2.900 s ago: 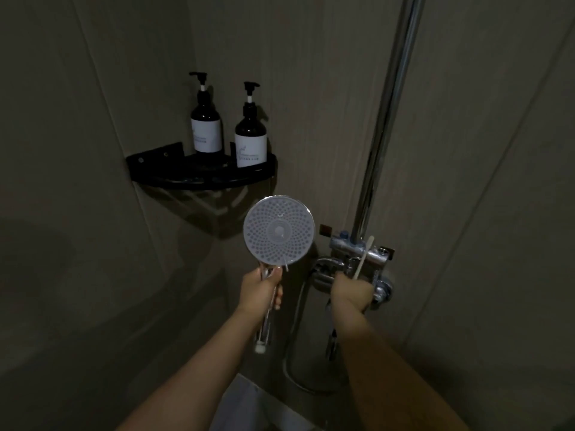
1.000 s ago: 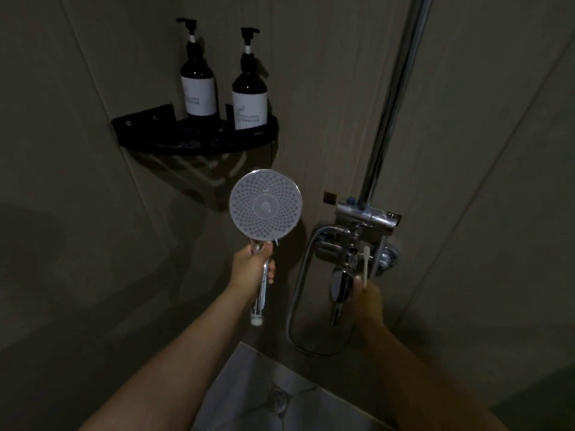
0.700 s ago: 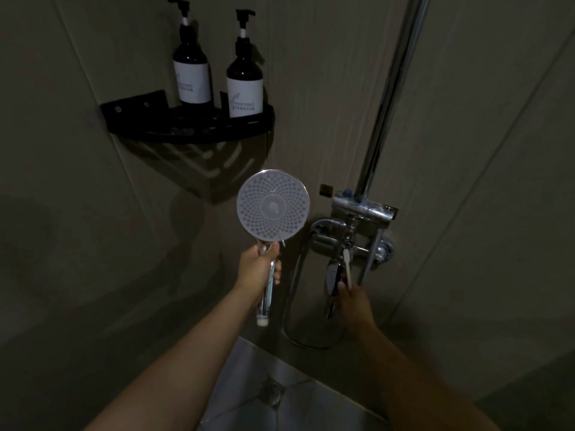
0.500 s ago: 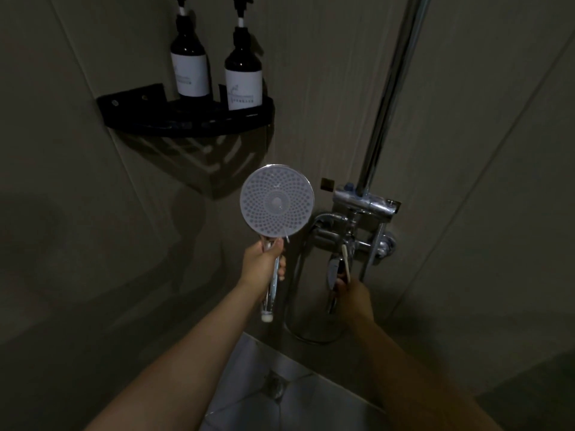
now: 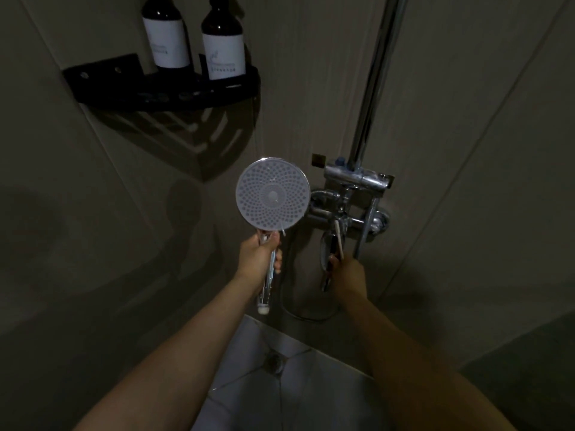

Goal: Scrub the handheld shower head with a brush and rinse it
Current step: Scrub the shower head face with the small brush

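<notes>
Left hand (image 5: pixel 259 258): fist wrapped tight round the chrome handle of the shower head (image 5: pixel 273 194), holding it upright so the round spray face looks straight back at the camera.
Shower head: it's up in the air in front of the wall, just left of the faucet, below the corner shelf. Bottom end of the handle pokes out under the fist.
Right hand (image 5: pixel 347 273): fingers closed on the thin pale brush (image 5: pixel 338 240), which sticks up out of the grip. Same hand is right at the faucet lever (image 5: pixel 326 255), looks like it's touching it, but it's too dark to be sure.
Faucet (image 5: pixel 348 213): chrome mixer on the wall, with a riser pipe (image 5: pixel 373 79) going up out of frame.
Hose (image 5: pixel 298 309): loops down below the faucet.
Corner shelf (image 5: pixel 161 88): black, holding two dark pump bottles (image 5: pixel 222 42) with white labels.
Floor: light tiles with a drain (image 5: pixel 273 362) between the forearms.
</notes>
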`<state>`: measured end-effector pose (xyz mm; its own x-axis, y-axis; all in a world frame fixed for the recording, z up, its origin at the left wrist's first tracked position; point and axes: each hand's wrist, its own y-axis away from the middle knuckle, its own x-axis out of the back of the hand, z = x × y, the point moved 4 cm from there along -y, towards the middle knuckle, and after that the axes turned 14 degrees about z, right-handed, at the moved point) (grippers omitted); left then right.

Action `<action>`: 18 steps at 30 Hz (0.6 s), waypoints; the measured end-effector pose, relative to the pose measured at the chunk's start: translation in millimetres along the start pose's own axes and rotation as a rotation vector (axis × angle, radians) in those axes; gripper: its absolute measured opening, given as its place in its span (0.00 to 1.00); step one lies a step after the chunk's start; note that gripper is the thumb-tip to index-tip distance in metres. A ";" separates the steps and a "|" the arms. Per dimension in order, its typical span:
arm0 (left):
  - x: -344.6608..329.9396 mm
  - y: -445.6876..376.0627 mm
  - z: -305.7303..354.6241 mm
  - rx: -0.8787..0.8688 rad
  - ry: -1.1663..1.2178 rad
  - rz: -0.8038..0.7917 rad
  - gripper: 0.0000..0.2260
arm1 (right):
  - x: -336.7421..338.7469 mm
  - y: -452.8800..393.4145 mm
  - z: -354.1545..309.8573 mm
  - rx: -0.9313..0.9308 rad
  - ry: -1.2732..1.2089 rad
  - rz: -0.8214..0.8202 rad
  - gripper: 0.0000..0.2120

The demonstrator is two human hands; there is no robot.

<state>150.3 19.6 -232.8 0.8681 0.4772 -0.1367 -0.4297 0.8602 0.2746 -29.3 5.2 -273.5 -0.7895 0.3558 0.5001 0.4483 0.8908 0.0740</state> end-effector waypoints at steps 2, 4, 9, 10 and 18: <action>-0.2 0.6 -1.5 0.001 -0.005 -0.002 0.09 | 1.3 0.8 -0.8 0.016 0.001 0.010 0.11; -0.3 1.1 -2.5 0.006 -0.011 -0.005 0.09 | 2.9 2.0 -2.1 0.025 0.015 0.005 0.12; -1.7 1.6 -4.9 0.014 -0.017 -0.012 0.09 | 6.4 3.9 -5.3 0.042 0.017 -0.009 0.12; -2.2 1.5 -5.8 0.016 -0.015 -0.011 0.08 | 6.6 4.3 -5.7 0.035 0.010 -0.013 0.12; -3.1 0.9 -10.2 0.033 -0.003 -0.006 0.10 | 8.1 5.7 -6.2 0.048 0.045 -0.033 0.13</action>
<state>144.7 20.7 -241.9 0.8711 0.4719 -0.1357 -0.4164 0.8565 0.3049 -30.5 11.5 -263.7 -0.7837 0.3136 0.5362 0.4006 0.9148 0.0505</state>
